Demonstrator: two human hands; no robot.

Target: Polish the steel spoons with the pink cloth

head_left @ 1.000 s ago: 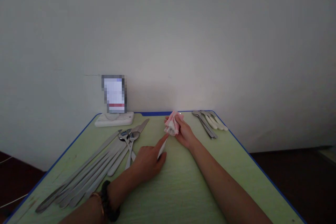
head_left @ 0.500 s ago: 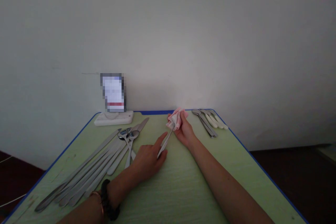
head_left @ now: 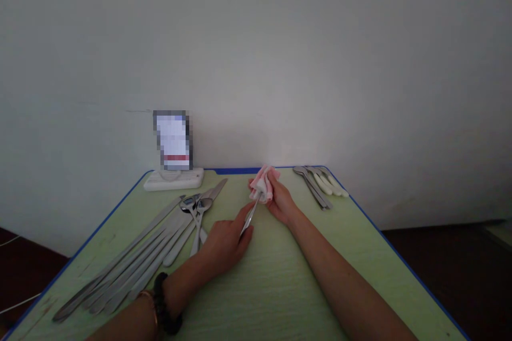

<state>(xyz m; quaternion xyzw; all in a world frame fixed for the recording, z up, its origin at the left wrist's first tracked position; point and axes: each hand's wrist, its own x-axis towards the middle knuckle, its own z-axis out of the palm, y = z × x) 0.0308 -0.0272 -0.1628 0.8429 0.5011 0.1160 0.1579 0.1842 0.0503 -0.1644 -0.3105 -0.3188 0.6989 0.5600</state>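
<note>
My left hand (head_left: 229, 242), with a dark bracelet at the wrist, is closed on the handle of a metal utensil (head_left: 249, 219). The utensil slants up and away, and its far end is hidden in a pink and white cloth (head_left: 264, 184). Fingers of my right hand (head_left: 283, 200) are wrapped round that cloth, above the back middle of the table. Left of my left hand lie several long metal utensils (head_left: 148, 248), with spoons (head_left: 204, 204) crossed over them near the top.
Several spoons (head_left: 312, 186) and utensils with cream handles (head_left: 322, 182) lie at the back right of the green table (head_left: 276, 293). A blurred phone (head_left: 174, 141) stands on a white base (head_left: 174, 179) at the back left, before a wall.
My right hand and the cloth have shifted slightly left and down along the utensil, covering more of it. My left hand has barely moved.
</note>
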